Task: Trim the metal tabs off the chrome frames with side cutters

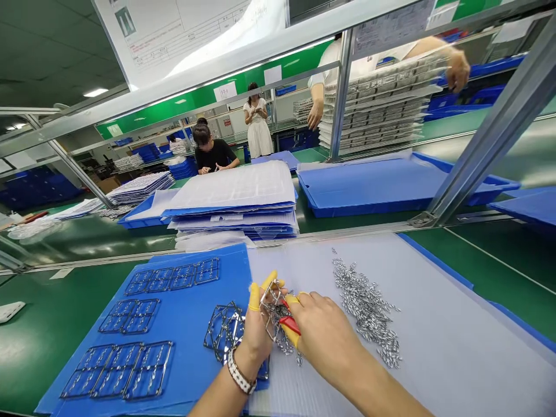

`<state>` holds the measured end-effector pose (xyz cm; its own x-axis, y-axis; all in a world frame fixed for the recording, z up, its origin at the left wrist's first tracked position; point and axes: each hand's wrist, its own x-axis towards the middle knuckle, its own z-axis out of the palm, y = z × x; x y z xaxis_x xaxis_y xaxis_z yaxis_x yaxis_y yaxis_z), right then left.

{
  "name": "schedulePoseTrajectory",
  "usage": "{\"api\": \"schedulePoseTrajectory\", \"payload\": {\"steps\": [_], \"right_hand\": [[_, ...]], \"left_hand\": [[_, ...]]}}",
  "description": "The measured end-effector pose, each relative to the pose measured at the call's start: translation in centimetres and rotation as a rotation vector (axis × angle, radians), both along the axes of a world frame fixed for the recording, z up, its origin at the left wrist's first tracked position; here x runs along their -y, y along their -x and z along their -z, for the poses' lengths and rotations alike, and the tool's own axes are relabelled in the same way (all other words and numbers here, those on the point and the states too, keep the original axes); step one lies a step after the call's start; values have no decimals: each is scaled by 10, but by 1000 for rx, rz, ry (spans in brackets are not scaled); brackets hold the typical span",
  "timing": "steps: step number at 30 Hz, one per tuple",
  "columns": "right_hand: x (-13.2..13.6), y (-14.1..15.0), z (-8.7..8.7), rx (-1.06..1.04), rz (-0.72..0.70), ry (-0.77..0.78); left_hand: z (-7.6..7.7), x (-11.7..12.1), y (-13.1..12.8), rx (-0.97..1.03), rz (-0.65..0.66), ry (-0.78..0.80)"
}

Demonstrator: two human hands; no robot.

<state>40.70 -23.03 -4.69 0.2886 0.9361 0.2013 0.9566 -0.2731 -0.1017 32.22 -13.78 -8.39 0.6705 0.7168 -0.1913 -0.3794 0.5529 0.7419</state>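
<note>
My left hand [257, 324], with yellow finger cots and a patterned wristband, is closed around a small square metal wire frame [270, 315]. My right hand [319, 330], also in yellow finger cots, grips red-handled pliers [290, 325] against that frame; the tips of the pliers are hidden. Beneath and left of my left hand lies a loose pile of wire frames [223, 330]. Right of my right hand, a heap of small twisted silvery metal pieces [367, 310] spreads over a translucent sheet [438, 341]. More such pieces show under my hands.
Wire frames [117, 370] lie in rows on a blue sheet [182, 359]. Behind the front rail stand stacked sheets [234, 191] and a blue tray [369, 185]. A slanted metal post [490, 127] rises at right. Co-workers are across the bench, one beside tall stacked trays [382, 104].
</note>
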Motion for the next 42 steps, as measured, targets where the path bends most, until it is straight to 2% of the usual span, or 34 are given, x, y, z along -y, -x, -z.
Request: {"api": "schedulePoseTrajectory", "payload": {"steps": [6, 10, 16, 34, 42], "right_hand": [[8, -15, 0, 2, 52, -53], [7, -23, 2, -15, 82, -33], [1, -20, 4, -45, 77, -6], [-2, -19, -3, -1, 84, 56], [15, -23, 1, -14, 118, 68]], "left_hand": [[-3, -3, 4, 1, 78, 122], [-1, -4, 5, 41, 108, 181], [3, -3, 4, -6, 117, 124], [-1, 2, 4, -72, 66, 25], [-3, -8, 6, 81, 91, 238]]}}
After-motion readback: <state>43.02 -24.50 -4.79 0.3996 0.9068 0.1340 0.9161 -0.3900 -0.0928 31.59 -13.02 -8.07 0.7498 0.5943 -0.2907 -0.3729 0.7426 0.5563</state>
